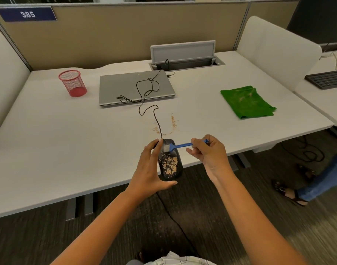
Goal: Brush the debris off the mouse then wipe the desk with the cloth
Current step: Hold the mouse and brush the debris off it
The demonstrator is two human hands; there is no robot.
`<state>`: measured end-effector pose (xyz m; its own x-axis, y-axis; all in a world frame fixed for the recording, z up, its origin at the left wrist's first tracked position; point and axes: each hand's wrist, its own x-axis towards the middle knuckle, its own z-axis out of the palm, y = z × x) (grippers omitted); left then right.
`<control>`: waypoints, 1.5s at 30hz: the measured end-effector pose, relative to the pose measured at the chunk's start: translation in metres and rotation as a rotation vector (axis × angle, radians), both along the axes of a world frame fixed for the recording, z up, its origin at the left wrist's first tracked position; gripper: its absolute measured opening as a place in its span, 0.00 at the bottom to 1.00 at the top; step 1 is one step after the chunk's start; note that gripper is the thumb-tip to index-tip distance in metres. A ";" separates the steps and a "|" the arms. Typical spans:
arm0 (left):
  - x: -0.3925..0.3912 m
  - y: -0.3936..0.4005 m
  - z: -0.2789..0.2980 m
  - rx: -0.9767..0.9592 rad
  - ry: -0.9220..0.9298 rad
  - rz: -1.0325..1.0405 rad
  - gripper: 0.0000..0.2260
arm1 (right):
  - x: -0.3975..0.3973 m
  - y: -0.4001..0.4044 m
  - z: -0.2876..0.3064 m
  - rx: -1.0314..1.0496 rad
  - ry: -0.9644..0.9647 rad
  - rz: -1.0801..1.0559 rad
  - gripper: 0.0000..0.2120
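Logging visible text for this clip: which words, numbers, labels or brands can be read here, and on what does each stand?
"385": white digits on the blue sign fixed to the partition at upper left.
Laptop: a small mark on the lid, too small to read.
Keyboard at right: key legends too blurred to read.
No other text shows.

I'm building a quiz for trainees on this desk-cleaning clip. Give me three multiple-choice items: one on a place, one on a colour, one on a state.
1. Where does the cloth lie?
A. on the laptop
B. on the desk, right of the laptop
C. in the pen cup

2. What colour is the brush handle?
A. blue
B. red
C. white

3. What state is the mouse in?
A. clean
B. speckled with debris
C. wrapped in cloth

Answers:
1 B: the green cloth lies flat on the desk, right of the laptop.
2 A: the brush in the right hand is blue.
3 B: tan crumbs cover the mouse held by the left hand.
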<state>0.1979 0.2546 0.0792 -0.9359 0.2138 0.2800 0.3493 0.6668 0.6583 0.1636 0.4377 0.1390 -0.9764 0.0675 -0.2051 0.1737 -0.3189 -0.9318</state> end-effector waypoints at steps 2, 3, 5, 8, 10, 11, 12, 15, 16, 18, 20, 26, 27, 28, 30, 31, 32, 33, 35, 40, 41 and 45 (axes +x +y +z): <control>0.000 0.000 0.000 0.000 0.004 0.002 0.54 | -0.002 0.000 -0.001 -0.024 -0.011 -0.037 0.11; 0.001 0.000 0.000 -0.001 0.006 0.000 0.54 | -0.003 0.001 -0.001 -0.021 -0.018 -0.047 0.10; 0.000 0.001 0.000 -0.004 0.006 -0.006 0.54 | -0.003 0.002 -0.002 -0.009 -0.032 -0.027 0.09; 0.000 0.002 0.000 -0.007 0.005 -0.006 0.54 | 0.000 0.002 -0.004 -0.022 -0.054 0.063 0.11; 0.000 0.002 0.000 -0.014 0.002 -0.005 0.54 | 0.001 0.001 -0.004 -0.038 -0.054 0.077 0.10; 0.001 0.002 -0.001 -0.017 0.001 -0.007 0.54 | 0.001 0.001 -0.003 -0.039 -0.049 0.062 0.10; 0.001 0.003 -0.001 -0.019 0.001 -0.009 0.54 | 0.001 0.002 -0.003 -0.030 -0.043 0.042 0.10; 0.001 0.004 -0.002 -0.017 -0.002 -0.013 0.54 | 0.002 0.004 -0.003 0.030 -0.025 0.008 0.12; 0.001 0.005 -0.003 -0.015 -0.004 -0.014 0.54 | 0.004 0.005 -0.004 0.052 -0.017 0.016 0.13; 0.001 0.006 -0.005 -0.015 -0.008 -0.016 0.54 | 0.007 0.005 -0.005 0.088 -0.004 0.053 0.14; 0.001 0.006 -0.006 -0.019 -0.016 -0.017 0.55 | 0.009 0.004 -0.003 0.103 0.016 0.079 0.14; -0.001 0.008 -0.007 -0.025 -0.035 -0.011 0.55 | 0.010 0.002 -0.001 0.310 0.136 0.039 0.13; -0.002 0.008 -0.008 -0.030 -0.041 -0.010 0.55 | 0.011 0.001 -0.003 0.362 0.153 0.054 0.13; -0.002 0.008 -0.009 -0.036 -0.048 -0.010 0.55 | 0.012 -0.001 -0.004 0.406 0.166 0.070 0.13; -0.002 0.008 -0.010 -0.052 -0.057 -0.007 0.56 | 0.013 -0.003 -0.004 0.450 0.180 0.088 0.13; -0.003 0.008 -0.010 -0.059 -0.059 -0.005 0.55 | 0.013 -0.005 -0.003 0.449 0.181 0.082 0.13; -0.003 0.008 -0.010 -0.063 -0.058 -0.002 0.55 | 0.012 -0.007 -0.002 0.441 0.181 0.072 0.13; -0.004 0.007 -0.010 -0.062 -0.054 0.002 0.55 | 0.011 -0.008 -0.001 0.440 0.185 0.062 0.12; -0.004 0.006 -0.009 -0.046 -0.046 0.005 0.55 | 0.010 -0.012 0.000 0.491 0.208 0.058 0.12; -0.007 0.006 -0.007 -0.023 -0.030 0.010 0.55 | 0.014 -0.016 0.000 0.606 0.204 0.191 0.14; -0.008 0.005 -0.006 -0.016 -0.024 0.011 0.55 | 0.014 -0.016 0.001 0.578 0.210 0.192 0.14; -0.009 0.002 -0.006 -0.008 -0.016 0.028 0.55 | 0.004 -0.011 0.006 0.495 0.223 0.119 0.12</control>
